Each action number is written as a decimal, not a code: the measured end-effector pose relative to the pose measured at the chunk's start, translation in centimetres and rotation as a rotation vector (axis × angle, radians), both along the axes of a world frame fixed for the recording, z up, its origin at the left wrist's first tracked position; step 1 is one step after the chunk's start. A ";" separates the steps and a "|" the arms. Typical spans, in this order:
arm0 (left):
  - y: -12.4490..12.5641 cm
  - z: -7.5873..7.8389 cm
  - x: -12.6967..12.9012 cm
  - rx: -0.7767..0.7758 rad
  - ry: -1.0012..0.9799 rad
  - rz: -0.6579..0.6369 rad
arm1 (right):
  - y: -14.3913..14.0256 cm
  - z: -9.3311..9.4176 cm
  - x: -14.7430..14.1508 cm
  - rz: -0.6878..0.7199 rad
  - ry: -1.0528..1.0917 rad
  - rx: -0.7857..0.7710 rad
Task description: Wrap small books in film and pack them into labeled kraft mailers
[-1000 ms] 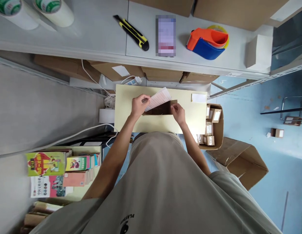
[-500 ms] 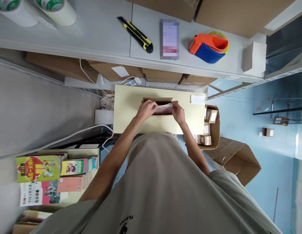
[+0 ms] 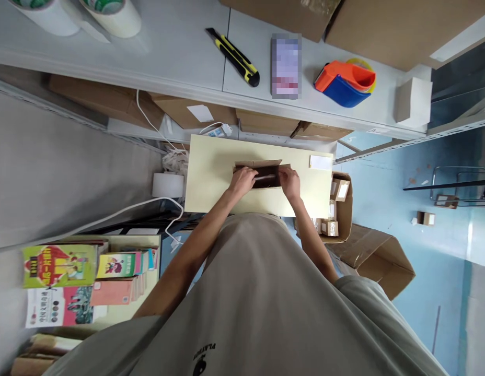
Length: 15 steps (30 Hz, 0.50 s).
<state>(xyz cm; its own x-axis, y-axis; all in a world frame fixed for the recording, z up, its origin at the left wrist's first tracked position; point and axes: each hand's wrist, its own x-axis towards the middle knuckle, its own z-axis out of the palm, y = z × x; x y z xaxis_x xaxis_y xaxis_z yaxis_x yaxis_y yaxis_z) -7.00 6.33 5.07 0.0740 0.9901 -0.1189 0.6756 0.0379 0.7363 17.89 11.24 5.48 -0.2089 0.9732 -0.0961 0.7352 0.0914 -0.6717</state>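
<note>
Evidently, the white ribbed sheet held above the box a second earlier was no longer in view; it had gone down inside the small cardboard box (image 3: pixel 262 175), whose interior now read dark. By judgement, filling was over and flap work stood in hand.

The left hand (image 3: pixel 243 181) rested at the box's left end, fingers curled over the near rim; whether they gripped a flap could not be told. The right hand (image 3: pixel 290 183) sat at the right end, fingers bent over that edge in like manner. The box lay between the two sets of fingers, touching both, on the pale yellow tabletop (image 3: pixel 211 177).

Well beyond the fingers, on the grey shelf (image 3: pixel 168 57), lay a utility knife (image 3: pixel 234 56) and a tape dispenser (image 3: pixel 344 83). Right of the right hand stood a carton of small parcels (image 3: pixel 338 206).
</note>
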 end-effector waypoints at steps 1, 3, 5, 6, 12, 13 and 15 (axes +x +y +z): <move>-0.6 0.3 -0.3 0.046 -0.016 0.006 | -0.1 0.0 0.3 -0.023 -0.012 0.036; -2.2 1.0 -1.1 0.133 -0.020 0.096 | -0.4 0.1 1.1 -0.089 -0.036 0.090; -4.0 1.6 -1.9 0.181 0.005 0.257 | -0.8 0.2 1.8 -0.143 -0.019 0.084; -4.9 1.7 -2.2 0.184 0.012 0.338 | -1.1 0.2 2.1 -0.149 0.010 0.061; -7.7 0.3 -1.6 0.005 -0.130 0.392 | -3.0 0.9 1.3 0.007 0.240 -0.088; -7.8 0.1 -1.4 -0.001 -0.125 0.353 | -3.3 0.9 1.0 0.059 0.235 -0.097; -7.8 -0.1 -1.2 0.008 -0.084 0.279 | -3.7 0.8 0.5 0.155 0.184 -0.096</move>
